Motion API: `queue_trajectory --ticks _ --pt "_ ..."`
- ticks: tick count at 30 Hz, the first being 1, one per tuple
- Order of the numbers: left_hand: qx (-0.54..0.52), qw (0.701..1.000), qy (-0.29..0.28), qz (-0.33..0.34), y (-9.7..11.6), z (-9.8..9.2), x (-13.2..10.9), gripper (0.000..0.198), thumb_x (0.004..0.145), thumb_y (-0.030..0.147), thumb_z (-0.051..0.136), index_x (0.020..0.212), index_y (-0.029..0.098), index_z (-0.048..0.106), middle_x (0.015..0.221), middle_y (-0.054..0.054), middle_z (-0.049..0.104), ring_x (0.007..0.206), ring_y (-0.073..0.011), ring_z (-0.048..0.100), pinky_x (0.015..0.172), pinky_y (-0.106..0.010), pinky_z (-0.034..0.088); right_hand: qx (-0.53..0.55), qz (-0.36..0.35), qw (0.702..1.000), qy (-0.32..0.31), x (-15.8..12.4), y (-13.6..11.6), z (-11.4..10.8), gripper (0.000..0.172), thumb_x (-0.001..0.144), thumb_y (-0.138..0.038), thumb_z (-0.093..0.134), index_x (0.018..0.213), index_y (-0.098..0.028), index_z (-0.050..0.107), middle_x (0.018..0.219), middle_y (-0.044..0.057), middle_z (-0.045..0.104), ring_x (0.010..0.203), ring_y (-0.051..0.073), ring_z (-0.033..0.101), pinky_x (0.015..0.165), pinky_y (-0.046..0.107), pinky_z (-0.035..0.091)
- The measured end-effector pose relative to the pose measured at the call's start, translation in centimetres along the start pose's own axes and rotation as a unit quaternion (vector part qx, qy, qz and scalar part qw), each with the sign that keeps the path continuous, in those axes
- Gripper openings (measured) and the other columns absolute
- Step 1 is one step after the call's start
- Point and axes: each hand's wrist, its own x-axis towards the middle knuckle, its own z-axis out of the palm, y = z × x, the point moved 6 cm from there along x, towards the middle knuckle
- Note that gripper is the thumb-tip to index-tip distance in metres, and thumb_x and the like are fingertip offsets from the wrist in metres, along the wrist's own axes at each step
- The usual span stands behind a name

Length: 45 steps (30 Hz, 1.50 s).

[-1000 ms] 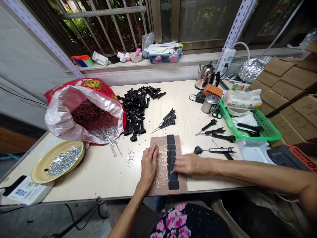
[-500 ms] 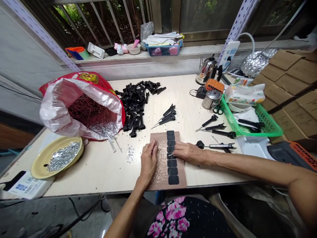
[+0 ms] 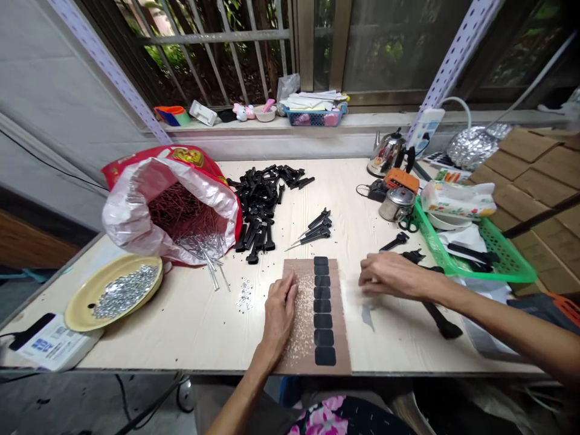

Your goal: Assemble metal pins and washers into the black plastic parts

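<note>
A brown sheet (image 3: 343, 314) lies on the table, with pale specks on its left part and a column of black rounded patches (image 3: 325, 338) down its right part. My left hand (image 3: 278, 317) is closed on the sheet's left edge, fingers bent together. To the right of the sheet, my right hand (image 3: 385, 277) hovers over the table with its fingers curled inward. Motion smears its fingertips, and what they hold, if anything, cannot be made out. Beneath the right forearm, a black-handled tool (image 3: 441, 321) points toward the table's front edge. Another black tool (image 3: 395, 240) lies beyond that hand.
At the left stand a red-and-white bag (image 3: 131, 193) of thin metal rods and a yellow dish (image 3: 75, 308) of small silvery pieces. Black handles (image 3: 258, 196) are heaped behind, near a few shafted tools (image 3: 317, 228). A green basket (image 3: 521, 269) and cardboard boxes (image 3: 530, 181) crowd the right.
My right hand has moved off the black patches to the right, past the sheet's edge. A black-handled tool now lies at a new slant under that forearm. My left hand stays on the sheet.
</note>
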Motion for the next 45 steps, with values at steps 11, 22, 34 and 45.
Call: queue_trajectory --ticks 11,22,34,45 --pt "0.066 0.990 0.115 -0.047 -2.0 -7.0 -0.2 0.028 0.090 0.032 0.046 0.107 0.022 0.066 0.101 -0.008 0.064 0.097 -0.0224 0.056 0.084 -0.037 0.045 -0.206 -0.039 0.975 0.073 17.6 4.6 3.7 0.016 0.085 -0.011 0.056 0.074 -0.020 0.063 0.075 0.005 0.066 0.079 0.019 0.050 0.067 0.031 0.028" --pt "0.292 0.952 0.091 0.011 -6.9 -11.3 0.3 0.026 0.089 0.029 0.048 0.100 0.018 0.070 0.085 -0.009 0.063 0.083 -0.0236 0.047 0.072 -0.035 0.044 -0.193 -0.040 0.974 0.114 18.1 6.4 2.3 0.022 0.093 -0.012 0.039 0.091 -0.013 0.060 0.077 0.008 0.062 0.068 0.016 0.052 0.069 0.031 0.034" --pt "0.305 0.945 -0.037 0.110 -7.6 -9.3 3.3 0.023 0.090 0.022 0.045 0.088 0.016 0.068 0.079 -0.009 0.061 0.079 -0.0209 0.048 0.071 -0.034 0.040 0.058 -0.023 0.966 0.252 12.3 -1.2 0.1 0.027 0.093 -0.020 0.042 0.113 -0.014 0.060 0.089 0.008 0.065 0.079 0.017 0.056 0.069 0.031 0.048" --pt "-0.467 0.845 0.070 -0.250 -3.4 -5.5 1.4 0.028 0.068 0.033 0.074 0.084 0.012 0.066 0.070 -0.001 0.062 0.060 -0.0079 0.053 0.060 -0.021 0.042 0.177 -0.004 0.952 0.251 11.3 -9.0 0.6 0.022 0.092 -0.023 0.047 0.102 -0.018 0.065 0.088 0.005 0.061 0.083 0.015 0.055 0.071 0.028 0.046"
